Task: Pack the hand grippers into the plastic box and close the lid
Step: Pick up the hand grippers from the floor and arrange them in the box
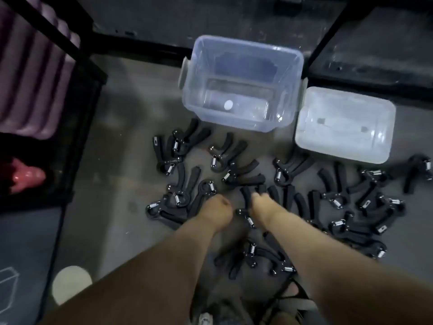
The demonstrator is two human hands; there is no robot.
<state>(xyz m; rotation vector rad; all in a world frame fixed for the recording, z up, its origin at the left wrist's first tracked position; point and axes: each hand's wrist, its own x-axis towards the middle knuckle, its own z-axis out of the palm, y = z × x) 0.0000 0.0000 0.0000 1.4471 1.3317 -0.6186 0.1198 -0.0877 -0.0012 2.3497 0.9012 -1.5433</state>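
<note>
Several black hand grippers with steel springs lie scattered on the grey floor, among them one (pixel 225 156) near the box. The clear plastic box (pixel 284 73) stands open with no gripper inside, at the top middle. Its translucent lid (pixel 344 124) lies flat to its right. My left hand (pixel 216 211) is closed around the handle of a hand gripper (pixel 206 191) in the left cluster. My right hand (pixel 263 204) is closed on the handle of another hand gripper (pixel 246 202), whose spring shows just below my fingers.
A dark metal rack frame (pixel 77 118) with pink ribbed items stands at the left. A dark raised platform (pixel 375 55) runs behind the box. A pale round disc (pixel 70 283) lies at the lower left. My foot in a sandal (pixel 290 292) is below the pile.
</note>
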